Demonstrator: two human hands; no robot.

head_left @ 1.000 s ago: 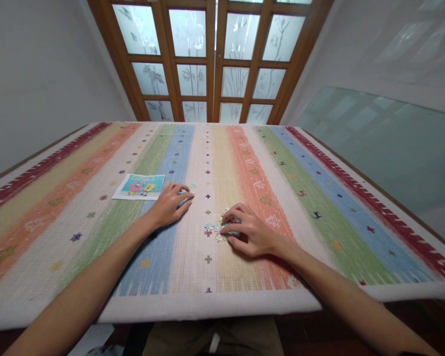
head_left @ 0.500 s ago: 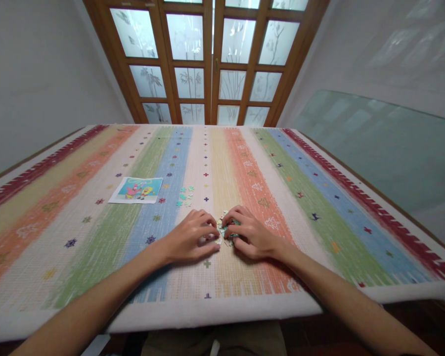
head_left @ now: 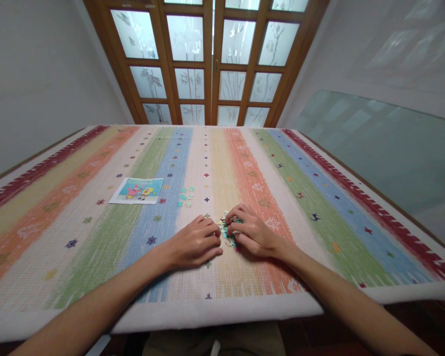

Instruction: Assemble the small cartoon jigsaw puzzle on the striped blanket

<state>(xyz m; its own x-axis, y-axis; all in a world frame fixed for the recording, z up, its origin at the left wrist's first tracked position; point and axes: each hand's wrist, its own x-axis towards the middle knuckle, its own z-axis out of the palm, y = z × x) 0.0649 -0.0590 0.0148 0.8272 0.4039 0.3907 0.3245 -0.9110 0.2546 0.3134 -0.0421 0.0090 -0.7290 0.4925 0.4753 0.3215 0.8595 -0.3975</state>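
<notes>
A small heap of jigsaw puzzle pieces (head_left: 227, 232), teal, white and dark, lies on the striped tablecloth (head_left: 222, 279) between my hands. My right hand (head_left: 254, 232) reaches over the heap's right side, its fingers curled down and closed on puzzle pieces; the palm hides part of the heap. Just left of the heap, my left hand (head_left: 198, 241) rests low on the cloth with fingers bent together and the thumb near them. What it may hold is hidden. Farther up, several teal puzzle pieces (head_left: 186, 196) lie apart in a loose group.
A printed cartoon picture (head_left: 139, 191) lies flat on the cloth to the left, beyond my left hand. The table's near edge (head_left: 215, 316) runs under my forearms. Wooden glazed doors (head_left: 213, 64) stand behind the table, and a glass panel (head_left: 378, 143) leans at the right wall.
My left hand has drawn slightly away from the heap and its fingers have closed together. The right hand has shifted a little right, uncovering more of the pieces.
</notes>
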